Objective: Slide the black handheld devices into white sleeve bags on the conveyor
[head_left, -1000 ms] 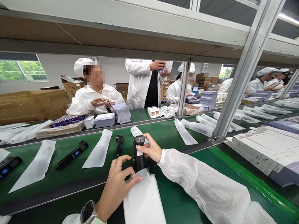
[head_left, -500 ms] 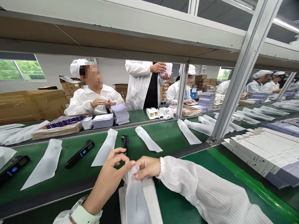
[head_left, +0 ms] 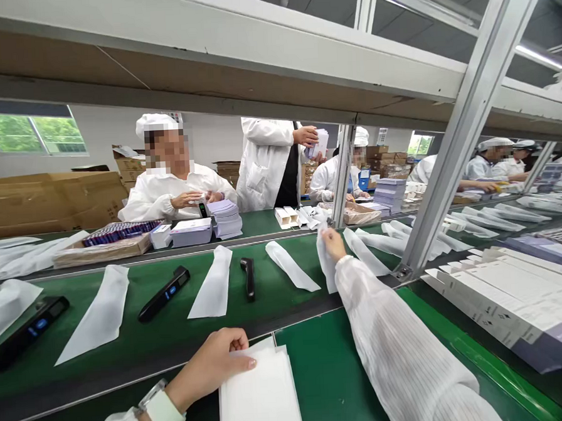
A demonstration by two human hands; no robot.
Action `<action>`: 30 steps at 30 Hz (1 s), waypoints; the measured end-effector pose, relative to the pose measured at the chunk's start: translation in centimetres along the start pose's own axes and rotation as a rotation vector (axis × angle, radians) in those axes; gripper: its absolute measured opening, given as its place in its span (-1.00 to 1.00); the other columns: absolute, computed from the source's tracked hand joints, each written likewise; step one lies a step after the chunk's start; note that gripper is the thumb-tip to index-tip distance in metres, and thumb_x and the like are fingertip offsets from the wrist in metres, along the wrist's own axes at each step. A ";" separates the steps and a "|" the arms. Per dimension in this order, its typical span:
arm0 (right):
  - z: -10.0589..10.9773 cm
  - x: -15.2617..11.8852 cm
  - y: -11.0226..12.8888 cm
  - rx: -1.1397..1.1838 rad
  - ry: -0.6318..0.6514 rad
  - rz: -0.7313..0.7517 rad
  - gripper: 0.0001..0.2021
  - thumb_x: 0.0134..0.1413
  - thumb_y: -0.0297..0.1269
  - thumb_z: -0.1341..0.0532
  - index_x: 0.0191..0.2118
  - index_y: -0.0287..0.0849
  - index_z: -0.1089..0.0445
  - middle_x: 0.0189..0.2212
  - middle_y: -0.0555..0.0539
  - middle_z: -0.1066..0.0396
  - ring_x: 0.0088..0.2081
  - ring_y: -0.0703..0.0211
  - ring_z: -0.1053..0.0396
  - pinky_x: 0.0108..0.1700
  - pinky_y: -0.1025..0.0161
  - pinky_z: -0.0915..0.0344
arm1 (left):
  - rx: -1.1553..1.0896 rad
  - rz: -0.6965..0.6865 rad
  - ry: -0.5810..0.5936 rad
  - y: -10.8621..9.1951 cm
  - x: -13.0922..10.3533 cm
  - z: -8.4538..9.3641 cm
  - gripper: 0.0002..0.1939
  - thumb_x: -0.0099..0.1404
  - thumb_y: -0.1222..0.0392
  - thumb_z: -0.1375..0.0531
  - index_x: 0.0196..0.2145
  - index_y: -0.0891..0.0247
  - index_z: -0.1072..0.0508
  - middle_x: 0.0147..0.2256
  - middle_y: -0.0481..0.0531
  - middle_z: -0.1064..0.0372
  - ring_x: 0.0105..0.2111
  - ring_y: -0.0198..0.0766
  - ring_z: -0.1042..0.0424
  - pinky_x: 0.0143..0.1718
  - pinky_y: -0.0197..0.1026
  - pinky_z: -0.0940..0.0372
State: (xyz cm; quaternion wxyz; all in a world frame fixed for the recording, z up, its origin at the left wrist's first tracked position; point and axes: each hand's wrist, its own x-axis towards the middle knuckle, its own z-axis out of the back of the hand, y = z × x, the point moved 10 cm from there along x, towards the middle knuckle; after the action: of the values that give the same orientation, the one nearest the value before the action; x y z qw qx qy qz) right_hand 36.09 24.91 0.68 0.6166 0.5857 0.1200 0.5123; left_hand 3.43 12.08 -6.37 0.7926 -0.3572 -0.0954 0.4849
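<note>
My left hand [head_left: 223, 362] is closed on the top edge of a stack of white sheets [head_left: 260, 400], thumb on top, on the near green surface. Reaching out over the belt, my right hand [head_left: 333, 244] grips the upper end of a translucent white sleeve [head_left: 326, 264]. Around it on the green belt [head_left: 165, 339] lie more such sleeves, one [head_left: 291, 266] just to the left and another [head_left: 365, 253] to the right. Black handheld devices with small displays lie among them, one [head_left: 249, 278] upright in view and another [head_left: 164, 294] slanted.
A metal post [head_left: 465, 125] rises at the right, beside stacked flat white and lilac boxes [head_left: 511, 292]. A shelf [head_left: 207, 57] crosses overhead. Across the belt, people in white coats work near a tray of small packs [head_left: 117, 235] and lilac box stacks [head_left: 192, 233].
My right hand has left my left hand and moved forward and right to a sleeve on the belt. The sleeve formerly between my hands is gone from them; my left hand now rests on the stack.
</note>
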 end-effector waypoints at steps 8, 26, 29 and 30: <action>-14.5 -9.3 6.7 -0.438 0.461 0.306 -0.61 0.01 -0.02 -0.02 -0.02 0.03 -0.15 -0.18 -0.08 -0.25 -0.11 0.10 -0.17 -0.08 0.15 -0.08 | 0.078 -0.010 -0.117 -1.3 -1.0 1.1 -0.72 0.07 0.02 -0.05 -0.61 0.25 -0.37 -0.47 -0.04 -0.32 -0.45 -0.24 -0.28 -0.47 -0.29 -0.09; -13.1 -15.5 9.9 0.801 0.968 -0.292 -0.01 -0.40 -0.40 -0.35 0.08 0.23 0.34 -0.33 0.06 -0.25 -0.34 0.18 -0.35 -0.37 0.09 -0.36 | 0.533 -0.430 -0.416 -4.3 -3.3 1.0 -0.77 0.21 0.07 0.01 -0.44 0.19 -0.36 -0.16 0.05 -0.18 -0.16 -0.13 -0.21 -0.25 -0.13 -0.22; -13.1 -16.7 11.4 0.777 1.025 -0.265 -0.03 -0.42 -0.39 -0.36 0.07 0.27 0.26 -0.32 0.05 -0.24 -0.37 0.17 -0.36 -0.44 0.12 -0.37 | 0.468 -0.393 -0.427 -4.0 -3.2 1.6 -0.74 0.19 0.01 -0.01 -0.46 0.20 -0.35 -0.20 0.06 -0.18 -0.18 -0.14 -0.22 -0.26 -0.15 -0.22; -13.2 -16.9 11.5 0.760 1.037 -0.261 -0.05 -0.40 -0.37 -0.36 0.07 0.27 0.25 -0.33 0.04 -0.24 -0.38 0.17 -0.36 -0.46 0.13 -0.37 | 0.448 -0.379 -0.436 -4.0 -3.2 1.9 -0.73 0.18 -0.01 -0.01 -0.47 0.21 -0.34 -0.19 0.06 -0.17 -0.18 -0.15 -0.21 -0.25 -0.16 -0.22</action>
State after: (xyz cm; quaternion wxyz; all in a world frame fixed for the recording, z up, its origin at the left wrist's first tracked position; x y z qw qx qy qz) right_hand 13.05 17.36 -0.95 0.2860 0.4203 0.6444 0.5713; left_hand 3.64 9.25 -1.77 0.8880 -0.0389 -0.2179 0.4031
